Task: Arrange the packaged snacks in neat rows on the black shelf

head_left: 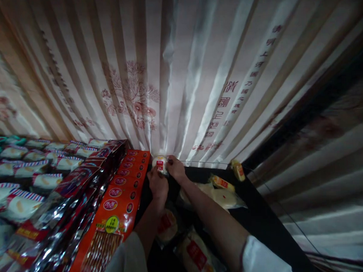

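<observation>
Huge pleated curtain behind our black tabletop, plus a long orange packet strip off to our left. Our left hand pinches the lower edge of a small white packet and our right hand grips its right side, so it's between both, near the curtain. Red label faces us; it's roundish, so we can't really call a long axis.
</observation>
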Demonstrator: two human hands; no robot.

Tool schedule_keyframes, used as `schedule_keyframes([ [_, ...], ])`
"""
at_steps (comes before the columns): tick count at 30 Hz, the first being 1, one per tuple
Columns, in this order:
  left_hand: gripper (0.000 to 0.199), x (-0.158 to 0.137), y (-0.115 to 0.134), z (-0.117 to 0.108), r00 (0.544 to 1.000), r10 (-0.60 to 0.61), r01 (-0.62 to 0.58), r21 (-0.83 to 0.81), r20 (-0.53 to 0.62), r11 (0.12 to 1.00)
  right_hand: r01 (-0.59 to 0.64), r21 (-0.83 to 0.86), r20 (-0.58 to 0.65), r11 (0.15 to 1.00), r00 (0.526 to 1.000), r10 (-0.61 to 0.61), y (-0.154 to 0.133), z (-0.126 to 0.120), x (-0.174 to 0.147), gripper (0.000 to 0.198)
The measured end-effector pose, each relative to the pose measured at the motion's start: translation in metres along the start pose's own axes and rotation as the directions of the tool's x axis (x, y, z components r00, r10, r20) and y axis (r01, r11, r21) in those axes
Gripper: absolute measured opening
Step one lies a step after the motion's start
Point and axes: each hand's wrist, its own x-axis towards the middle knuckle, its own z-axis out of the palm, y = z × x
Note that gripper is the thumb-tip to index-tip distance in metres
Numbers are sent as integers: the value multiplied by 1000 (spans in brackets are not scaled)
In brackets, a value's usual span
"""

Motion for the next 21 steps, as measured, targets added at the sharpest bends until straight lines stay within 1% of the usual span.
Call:
schedule_keyframes([
  [4,51,1,11,-8,994,-83,85,-20,66,996,-32,-47,-21,998,999,31,-5,2,-1,30],
  [7,53,3,15,-11,988,-95,95,4,123,995,-70,-67,-38,995,997,68,-5,4,-3,31],
  [9,51,4,15,-12,987,-91,89,15,136,996,-56,-47,-41,997,998,54,-4,5,-5,33],
  [13,50,3,15,-12,989,-72,69,29,126,997,-6,-11,-82,1000,997,5,1,3,-13,35],
  [16,52,-5,16,-15,991,-64,62,20,118,998,65,-18,-103,998,992,-66,3,-3,-26,31],
  [19,48,-22,19,-26,992,-59,55,42,114,998,146,-2,-102,989,984,-146,5,-12,-48,26],
  [21,41,-39,19,-38,993,-28,17,94,115,995,202,38,-104,979,975,-198,6,-19,-66,27],
])
